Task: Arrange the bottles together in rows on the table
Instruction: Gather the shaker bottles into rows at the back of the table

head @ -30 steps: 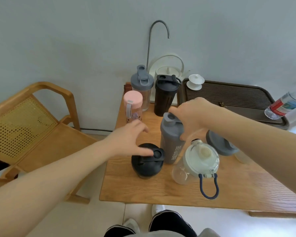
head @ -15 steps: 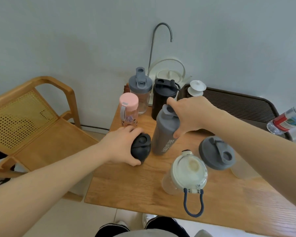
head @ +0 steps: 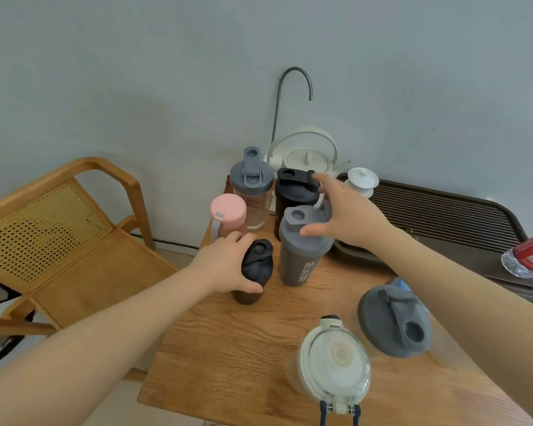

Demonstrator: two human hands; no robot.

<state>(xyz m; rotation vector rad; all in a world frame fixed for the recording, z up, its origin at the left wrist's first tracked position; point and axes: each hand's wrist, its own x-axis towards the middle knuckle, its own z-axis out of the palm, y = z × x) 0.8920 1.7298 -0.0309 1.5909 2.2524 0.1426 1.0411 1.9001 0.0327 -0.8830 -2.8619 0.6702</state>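
My left hand (head: 225, 265) grips the lid of a short dark bottle (head: 254, 276) standing on the wooden table (head: 228, 348), just in front of the pink-lidded bottle (head: 228, 213). My right hand (head: 348, 213) rests over the lid of the tall grey shaker (head: 300, 256), fingers spread and loosening. Behind them stand a clear bottle with a grey lid (head: 251, 186) and a black shaker (head: 294, 192). Nearer me stand a clear bottle with a white lid and blue loop (head: 333, 364) and a grey-lidded bottle (head: 394, 321).
A white kettle (head: 305, 155) under a curved spout stands at the back by the wall. A white lidded cup (head: 362, 179) sits on a dark slatted tray (head: 443, 216). A plastic water bottle (head: 526, 256) lies at the right. A wooden cane chair (head: 59, 235) stands left of the table.
Both hands carried their bottles toward the back group. The dark bottle now stands in front of the pink one, the grey shaker in front of the black one; the right hand's fingers have spread.
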